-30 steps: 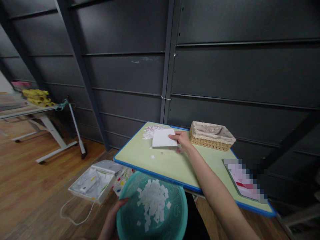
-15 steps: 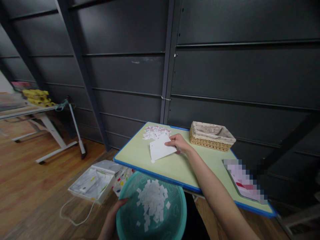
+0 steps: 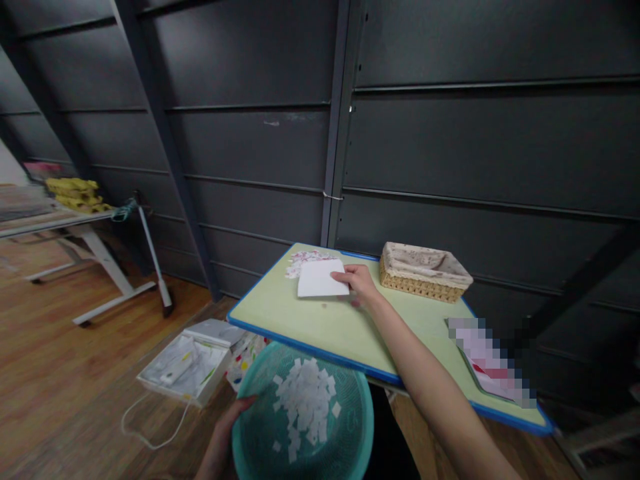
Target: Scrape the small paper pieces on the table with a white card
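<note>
My right hand (image 3: 361, 285) reaches across the green, blue-edged table (image 3: 345, 327) and pinches a white card (image 3: 320, 279) by its right edge. The card lies just in front of a small heap of paper scraps (image 3: 303, 259) at the table's far left corner. My left hand (image 3: 234, 417) grips the rim of a teal basin (image 3: 305, 417) held below the table's near edge. Several white paper scraps lie inside the basin.
A wicker basket (image 3: 424, 270) stands at the table's back right. A blurred sheet (image 3: 487, 360) lies at the right end. An open white box (image 3: 187, 360) with a cord lies on the wooden floor. Another table (image 3: 75, 220) stands at the far left, in front of a dark wall.
My right hand pulled the card toward the near edge, then moved it back up to the scrap heap. The loose scrap on the table is gone. The basin stayed put.
</note>
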`<state>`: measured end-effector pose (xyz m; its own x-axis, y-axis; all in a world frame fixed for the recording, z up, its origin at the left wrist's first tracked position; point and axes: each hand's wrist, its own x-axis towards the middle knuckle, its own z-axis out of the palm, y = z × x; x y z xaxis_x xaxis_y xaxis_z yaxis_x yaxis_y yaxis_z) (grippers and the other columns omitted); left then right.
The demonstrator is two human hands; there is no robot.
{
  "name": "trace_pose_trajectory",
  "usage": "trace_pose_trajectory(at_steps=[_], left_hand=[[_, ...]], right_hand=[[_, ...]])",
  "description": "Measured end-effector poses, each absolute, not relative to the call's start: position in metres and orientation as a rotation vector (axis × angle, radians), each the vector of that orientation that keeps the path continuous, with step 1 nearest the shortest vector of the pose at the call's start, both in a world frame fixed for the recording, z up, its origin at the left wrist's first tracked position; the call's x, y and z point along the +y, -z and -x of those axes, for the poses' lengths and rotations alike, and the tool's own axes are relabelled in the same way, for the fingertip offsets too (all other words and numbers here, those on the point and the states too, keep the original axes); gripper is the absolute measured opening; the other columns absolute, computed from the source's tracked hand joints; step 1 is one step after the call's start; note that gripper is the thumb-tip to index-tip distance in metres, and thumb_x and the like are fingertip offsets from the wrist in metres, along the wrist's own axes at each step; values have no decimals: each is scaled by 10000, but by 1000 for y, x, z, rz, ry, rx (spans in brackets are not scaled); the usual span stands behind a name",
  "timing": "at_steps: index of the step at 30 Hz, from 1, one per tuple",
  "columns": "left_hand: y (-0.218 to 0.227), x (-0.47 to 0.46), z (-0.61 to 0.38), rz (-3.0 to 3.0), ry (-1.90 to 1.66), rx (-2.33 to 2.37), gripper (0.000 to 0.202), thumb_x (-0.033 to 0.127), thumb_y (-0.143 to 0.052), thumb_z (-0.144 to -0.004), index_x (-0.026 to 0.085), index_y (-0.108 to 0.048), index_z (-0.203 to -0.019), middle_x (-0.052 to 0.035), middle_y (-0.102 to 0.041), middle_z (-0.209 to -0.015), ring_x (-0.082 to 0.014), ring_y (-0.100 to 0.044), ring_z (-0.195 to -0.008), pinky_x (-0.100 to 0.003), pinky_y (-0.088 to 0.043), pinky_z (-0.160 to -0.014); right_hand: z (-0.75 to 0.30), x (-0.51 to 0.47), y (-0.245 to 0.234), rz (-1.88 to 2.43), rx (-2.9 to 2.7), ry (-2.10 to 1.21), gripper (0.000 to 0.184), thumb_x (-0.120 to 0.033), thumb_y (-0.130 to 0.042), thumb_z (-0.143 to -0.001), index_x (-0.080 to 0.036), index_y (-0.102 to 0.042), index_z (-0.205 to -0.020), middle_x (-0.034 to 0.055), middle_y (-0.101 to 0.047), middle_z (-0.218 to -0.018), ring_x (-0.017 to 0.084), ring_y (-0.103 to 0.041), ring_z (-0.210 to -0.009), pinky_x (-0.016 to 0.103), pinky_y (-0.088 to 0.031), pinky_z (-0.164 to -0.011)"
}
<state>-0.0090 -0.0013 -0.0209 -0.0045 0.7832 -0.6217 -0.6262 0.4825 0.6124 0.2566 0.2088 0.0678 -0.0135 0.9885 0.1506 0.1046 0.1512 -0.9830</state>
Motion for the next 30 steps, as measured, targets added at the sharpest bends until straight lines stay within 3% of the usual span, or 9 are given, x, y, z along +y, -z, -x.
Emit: trace_pose_trajectory(at_steps=[3,10,14,22,30], left_hand=[[21,-1,9,-169,-1120,1105,94,201,-687,-692,129,-709,-749,-61,-761,-620,-241,-696,-556,-352,-549,-557],[30,0,11,-190,-1112,1112,180,221,-687,-707,128,-687,-862,-72,-783,-693,-262,-712,-613,-378,-555,-606],[33,-1,12,-199,-1116,1070,259,234,-695,-707,138,-668,-946,-80,-791,-742,-280,-722,-671,-399,-556,-656],[28,-1,8,-197,-1104,1126,273,212,-691,-693,100,-656,-940,-95,-777,-679,-274,-705,-582,-389,-552,-578],[30,0,9,-162,-1112,1069,557,209,-700,-704,135,-552,-1236,-86,-796,-789,-309,-732,-756,-426,-560,-718]], right_hand=[[-259,215,-63,1288,-1343,-804,293,-411,-714,-573,-150,-582,-567,-35,-465,-488,86,-357,-458,236,-212,-446],[-259,220,-53,1364,-1492,-739,278,-403,-677,-576,-152,-562,-540,-48,-435,-481,91,-355,-480,229,-211,-461],[-267,224,-56,1353,-1407,-773,276,-399,-674,-578,-129,-628,-613,-21,-506,-514,107,-403,-477,231,-239,-453],[-266,226,-55,1380,-1453,-373,343,-434,-574,-713,-121,-709,-752,80,-690,-702,183,-560,-602,260,-347,-545],[-252,215,-58,1486,-1619,-251,294,-393,-560,-735,-135,-668,-642,50,-626,-608,156,-504,-569,257,-292,-538]])
